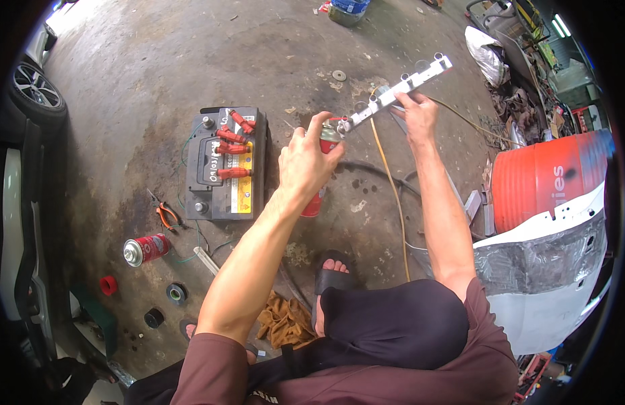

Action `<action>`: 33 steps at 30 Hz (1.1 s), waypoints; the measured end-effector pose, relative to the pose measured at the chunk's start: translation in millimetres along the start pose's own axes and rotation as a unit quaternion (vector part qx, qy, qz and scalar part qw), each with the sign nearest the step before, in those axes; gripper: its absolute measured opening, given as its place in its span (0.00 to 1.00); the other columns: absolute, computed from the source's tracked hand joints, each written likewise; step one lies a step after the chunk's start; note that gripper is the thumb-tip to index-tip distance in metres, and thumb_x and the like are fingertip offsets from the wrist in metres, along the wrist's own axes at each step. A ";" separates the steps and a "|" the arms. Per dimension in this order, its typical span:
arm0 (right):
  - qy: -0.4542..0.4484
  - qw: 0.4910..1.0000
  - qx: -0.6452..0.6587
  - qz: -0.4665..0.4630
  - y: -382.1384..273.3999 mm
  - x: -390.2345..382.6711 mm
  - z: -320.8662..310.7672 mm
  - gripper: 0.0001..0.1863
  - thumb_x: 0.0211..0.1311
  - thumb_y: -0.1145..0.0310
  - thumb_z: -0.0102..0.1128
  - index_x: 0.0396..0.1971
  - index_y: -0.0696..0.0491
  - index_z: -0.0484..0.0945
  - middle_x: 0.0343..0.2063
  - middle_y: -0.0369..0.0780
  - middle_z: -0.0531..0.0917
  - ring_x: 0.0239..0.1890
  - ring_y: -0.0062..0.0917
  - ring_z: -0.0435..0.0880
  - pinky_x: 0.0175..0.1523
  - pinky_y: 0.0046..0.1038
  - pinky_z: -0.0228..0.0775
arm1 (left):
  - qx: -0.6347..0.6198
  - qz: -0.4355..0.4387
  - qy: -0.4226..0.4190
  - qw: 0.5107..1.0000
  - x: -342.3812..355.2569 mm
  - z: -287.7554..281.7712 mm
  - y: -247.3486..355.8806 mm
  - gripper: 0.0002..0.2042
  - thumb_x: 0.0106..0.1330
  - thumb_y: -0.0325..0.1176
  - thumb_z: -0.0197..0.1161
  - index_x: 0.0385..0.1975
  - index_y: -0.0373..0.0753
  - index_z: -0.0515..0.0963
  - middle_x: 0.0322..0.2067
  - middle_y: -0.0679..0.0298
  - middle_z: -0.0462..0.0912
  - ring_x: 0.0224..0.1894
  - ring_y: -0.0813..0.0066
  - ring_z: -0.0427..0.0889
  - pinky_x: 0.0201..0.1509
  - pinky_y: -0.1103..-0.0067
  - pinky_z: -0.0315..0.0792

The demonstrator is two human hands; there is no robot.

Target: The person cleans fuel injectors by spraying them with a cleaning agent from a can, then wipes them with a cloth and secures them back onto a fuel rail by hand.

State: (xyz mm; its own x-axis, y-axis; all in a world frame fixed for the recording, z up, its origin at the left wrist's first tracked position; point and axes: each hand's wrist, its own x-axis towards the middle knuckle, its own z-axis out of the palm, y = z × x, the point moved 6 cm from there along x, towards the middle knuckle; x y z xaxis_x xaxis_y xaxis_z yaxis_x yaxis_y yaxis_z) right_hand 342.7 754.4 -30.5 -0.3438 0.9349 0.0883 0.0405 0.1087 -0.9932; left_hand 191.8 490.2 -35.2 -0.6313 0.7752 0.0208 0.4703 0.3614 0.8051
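My right hand (418,120) grips a silvery fuel rail (401,89) near its middle, tilted with its far end up to the right. In my left hand (303,159) is a red spray can (314,205), held upright with a finger on its top. The can's red nozzle is at the near left end of the rail, touching or very close to it. On a car battery (208,192) to the left lie several red fuel injectors (233,148). My fingers hide the middle of the can.
Left on the concrete floor lie orange-handled pliers (167,216), another red can (147,250), a red ring (108,285) and tape rolls (176,293). A brown cloth (285,318) is by my feet. At right are a red drum (545,179), a white car panel (542,283) and a yellow hose (392,182).
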 end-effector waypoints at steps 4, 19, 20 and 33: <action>-0.001 1.000 -0.004 -0.005 -2.3 -1.6 2.3 0.12 0.65 0.77 0.68 0.43 0.71 0.85 0.40 0.48 0.91 0.40 0.32 0.93 0.45 0.33 0.93 | 0.000 -0.001 0.000 1.000 1.6 1.7 -3.2 0.29 0.66 0.46 0.73 0.68 0.52 0.75 0.44 0.47 0.87 0.49 0.47 0.89 0.56 0.58 0.81; 0.001 1.000 0.008 -0.015 -0.6 0.7 -0.2 0.11 0.64 0.77 0.68 0.42 0.71 0.86 0.39 0.47 0.91 0.40 0.32 0.93 0.45 0.33 0.93 | 0.003 -0.014 0.000 1.000 0.2 2.1 -6.5 0.31 0.66 0.48 0.74 0.68 0.52 0.74 0.43 0.47 0.86 0.47 0.48 0.89 0.54 0.57 0.81; 0.000 1.000 0.007 -0.016 -2.2 -0.1 0.8 0.12 0.64 0.77 0.67 0.42 0.71 0.86 0.39 0.47 0.91 0.40 0.32 0.93 0.46 0.33 0.93 | 0.003 -0.012 0.006 1.000 0.3 0.5 -6.0 0.31 0.66 0.48 0.73 0.68 0.52 0.74 0.44 0.47 0.86 0.47 0.47 0.89 0.54 0.57 0.81; -0.015 1.000 0.021 -0.005 1.6 -4.8 10.6 0.11 0.67 0.78 0.68 0.44 0.70 0.86 0.40 0.47 0.91 0.41 0.33 0.93 0.48 0.35 0.93 | -0.040 0.010 0.049 0.998 -4.3 -24.7 12.1 0.30 0.66 0.47 0.74 0.68 0.52 0.74 0.46 0.46 0.86 0.50 0.46 0.88 0.57 0.57 0.80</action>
State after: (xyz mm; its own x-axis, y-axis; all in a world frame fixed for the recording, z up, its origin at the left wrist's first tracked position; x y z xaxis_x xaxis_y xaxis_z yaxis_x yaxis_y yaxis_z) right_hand 334.4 746.6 -33.3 -0.3728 0.9229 0.0960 -0.0027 0.1024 -0.9947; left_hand 185.0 478.4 -10.9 -0.6809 0.7266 0.0914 0.4353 0.3012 0.8484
